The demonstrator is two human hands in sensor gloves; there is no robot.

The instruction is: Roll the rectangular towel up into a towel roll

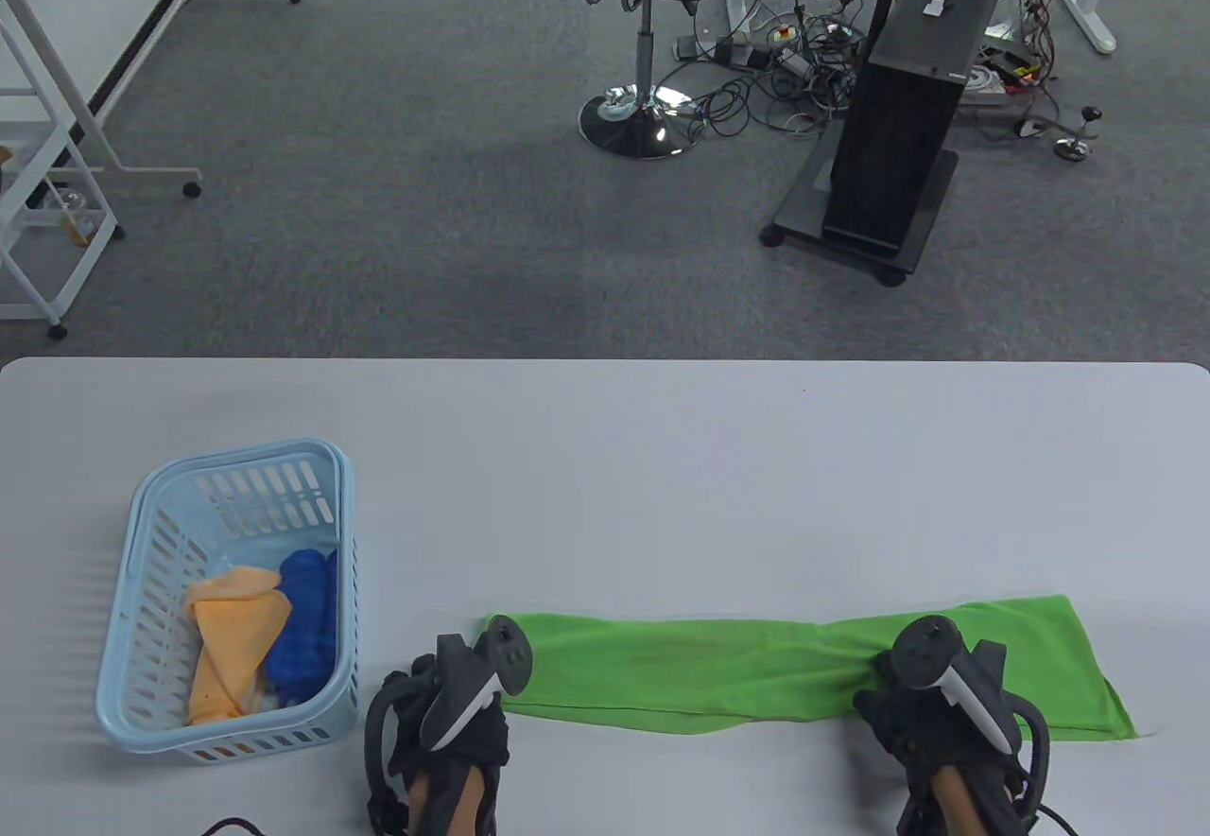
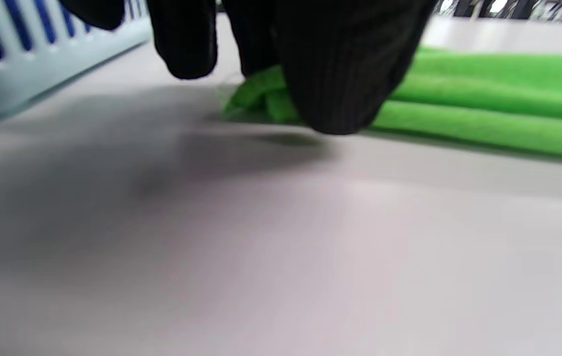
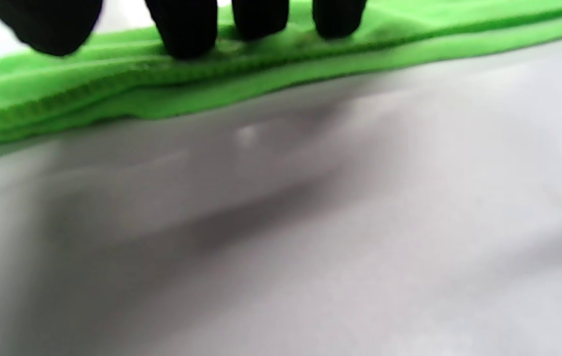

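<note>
I'm seeing the long folded green cloth towel (image 1: pixel 756 670) lying along the table's near edge — my left hand (image 1: pixel 444 718) is pinching its left end, my right hand's (image 1: pixel 931 713) straight fingertips (image 3: pixel 187 29) pressing its right part.

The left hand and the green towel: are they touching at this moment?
Touching. In the left wrist view the left hand has a gloved fingertip pressed against the bunched end of the green towel, with no gap showing between them.

Towel (image 1: pixel 700 675) along the worktop's (image 1: pixel 605 458) near edge — basket (image 1: pixel 321 458) to its left.
Left hand (image 1: pixel 444 722) at its left end, right hand (image 1: pixel 931 713) towards its right end.
</note>
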